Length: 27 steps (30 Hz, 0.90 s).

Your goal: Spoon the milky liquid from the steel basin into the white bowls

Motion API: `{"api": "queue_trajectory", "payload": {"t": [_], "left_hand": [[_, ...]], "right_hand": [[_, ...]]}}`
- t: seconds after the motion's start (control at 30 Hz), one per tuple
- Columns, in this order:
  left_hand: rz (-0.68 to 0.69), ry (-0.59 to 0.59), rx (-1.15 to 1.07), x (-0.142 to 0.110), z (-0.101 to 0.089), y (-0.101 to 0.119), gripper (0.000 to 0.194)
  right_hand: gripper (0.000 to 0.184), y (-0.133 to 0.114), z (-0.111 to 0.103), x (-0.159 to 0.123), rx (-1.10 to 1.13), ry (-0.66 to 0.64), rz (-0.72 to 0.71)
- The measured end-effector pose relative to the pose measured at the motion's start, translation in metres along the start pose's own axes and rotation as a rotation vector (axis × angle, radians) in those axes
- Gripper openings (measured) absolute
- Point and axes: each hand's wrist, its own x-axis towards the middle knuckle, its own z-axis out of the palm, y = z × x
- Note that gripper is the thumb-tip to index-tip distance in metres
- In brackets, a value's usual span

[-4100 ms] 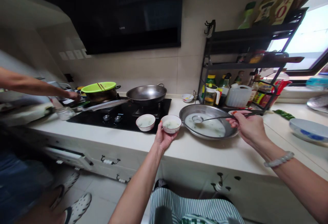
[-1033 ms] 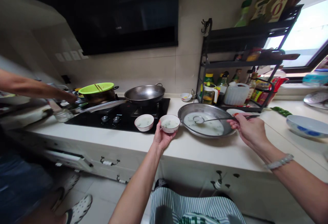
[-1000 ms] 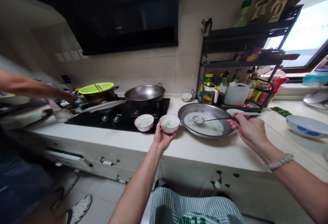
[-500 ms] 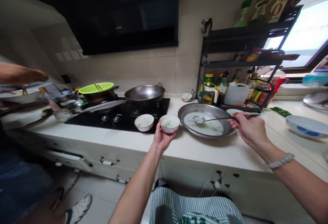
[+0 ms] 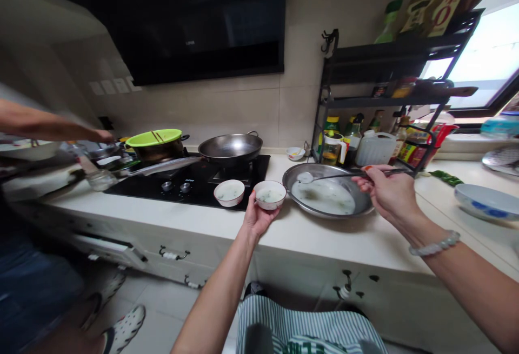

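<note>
In the head view, your left hand pinches a small bowl, thumb by the rim and fingers low on its side. White soup with green bits is in it. I cannot tell if it sits on the white counter. Your right hand has its fingers pressed together on the handle of a ladle. The ladle's round end is over the far left part of the big metal pan, which has the same white soup.

A second bowl of soup is just left of the first, on the front edge of the black stove. Behind them is a wok. A green basket with chopsticks tops a pot. The black rack, with bottles on it, stands close behind the pan and blocks that side. Another person's arm reaches in at the left.
</note>
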Motion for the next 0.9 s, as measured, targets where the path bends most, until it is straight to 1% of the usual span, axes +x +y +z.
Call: {"api": "queue_trajectory", "payload": {"t": [0.07,0.2,0.27,0.33,0.43,0.57,0.63,0.7,0.77,0.8,0.83,0.9], "left_hand": [[0.002,-0.006,0.005,0.0,-0.001,0.0,0.058],[0.002,-0.014,0.003,0.001,-0.002,-0.001,0.06],[-0.003,-0.024,-0.004,0.002,-0.002,-0.001,0.059],[-0.007,-0.033,-0.01,0.002,-0.002,-0.001,0.058],[-0.014,-0.03,-0.01,0.002,-0.002,-0.001,0.058],[-0.009,-0.02,0.0,0.003,-0.004,-0.001,0.057],[-0.001,-0.022,0.001,0.003,-0.005,-0.001,0.057],[-0.001,-0.022,0.003,0.004,-0.005,-0.001,0.056],[-0.002,-0.021,0.005,0.004,-0.004,-0.001,0.055],[-0.003,-0.023,0.005,0.003,-0.003,-0.001,0.055],[-0.003,-0.024,0.002,0.003,-0.003,-0.001,0.055],[-0.008,-0.023,-0.003,0.002,-0.001,0.0,0.056]], "right_hand": [[0.01,0.001,0.011,-0.001,0.031,-0.042,-0.007],[0.018,0.013,0.028,-0.005,0.032,-0.155,-0.048],[0.021,0.022,0.033,-0.011,-0.01,-0.224,-0.107],[0.024,0.031,0.035,-0.021,-0.058,-0.313,-0.201],[0.025,0.038,0.034,-0.038,-0.106,-0.448,-0.383],[0.016,0.037,0.025,-0.052,-0.151,-0.627,-0.603],[0.013,0.036,0.02,-0.055,-0.148,-0.704,-0.696],[0.014,0.037,0.016,-0.056,-0.146,-0.763,-0.749],[0.015,0.042,0.014,-0.057,-0.16,-0.784,-0.737],[0.015,0.046,0.013,-0.058,-0.166,-0.765,-0.705],[0.015,0.05,0.014,-0.058,-0.168,-0.725,-0.654],[0.018,0.057,0.016,-0.055,-0.145,-0.584,-0.517]]}}
